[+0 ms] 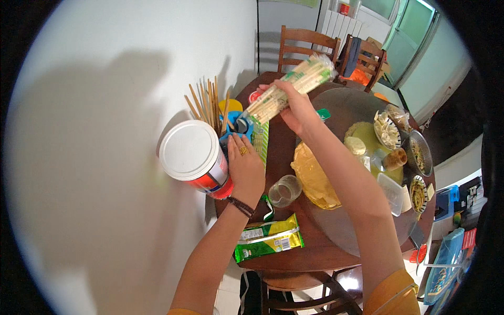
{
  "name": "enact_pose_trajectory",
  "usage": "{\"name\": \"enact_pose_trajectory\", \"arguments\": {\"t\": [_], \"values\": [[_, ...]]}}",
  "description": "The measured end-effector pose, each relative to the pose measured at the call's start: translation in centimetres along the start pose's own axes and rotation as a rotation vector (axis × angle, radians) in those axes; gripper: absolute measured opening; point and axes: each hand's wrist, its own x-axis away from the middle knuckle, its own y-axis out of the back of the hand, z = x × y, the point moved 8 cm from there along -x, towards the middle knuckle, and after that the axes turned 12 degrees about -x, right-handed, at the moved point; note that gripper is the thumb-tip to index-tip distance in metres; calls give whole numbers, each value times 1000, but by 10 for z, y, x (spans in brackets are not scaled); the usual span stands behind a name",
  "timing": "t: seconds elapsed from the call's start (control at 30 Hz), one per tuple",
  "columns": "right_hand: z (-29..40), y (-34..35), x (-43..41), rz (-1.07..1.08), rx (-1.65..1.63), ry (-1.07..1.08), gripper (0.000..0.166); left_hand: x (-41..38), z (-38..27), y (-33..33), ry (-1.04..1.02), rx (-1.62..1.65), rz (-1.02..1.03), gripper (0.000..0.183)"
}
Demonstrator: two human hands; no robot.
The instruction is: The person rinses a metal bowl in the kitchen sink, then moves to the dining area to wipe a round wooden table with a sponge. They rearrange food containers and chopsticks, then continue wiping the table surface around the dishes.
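My right hand (295,106) is raised over the table's far left part, gripping a clear plastic pack of wooden chopsticks (289,88) with green print. My left hand (246,157) lies flat against the side of a blue holder (236,118), fingers extended. In and around that holder stand several loose wooden chopsticks (210,104). Beside the left hand, against the wall, is a large red canister with a white lid (189,150). A green-and-white striped pack (260,141) lies just right of the left hand.
The round wooden table (275,258) carries a glass cup (284,191), green-yellow packets (269,238), a yellow plastic-wrapped round item (315,177), a bowl of dumpling-like food (386,130), a glass bowl (420,153) and a patterned dish (418,193). Wooden chairs (309,37) stand behind; the wall is left.
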Motion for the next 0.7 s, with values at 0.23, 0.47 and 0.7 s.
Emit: {"name": "enact_pose_trajectory", "arguments": {"t": [0.23, 0.47, 0.7], "values": [[26, 2, 72, -25, -103, -177, 30, 30, 12, 73, 36, 520, -120, 36], [22, -3, 176, -187, -217, -324, 28, 101, 14, 112, 69, 733, 7, 28], [19, -4, 223, -122, -182, -355, 33, 146, 15, 126, 106, 845, 189, 34]]}}
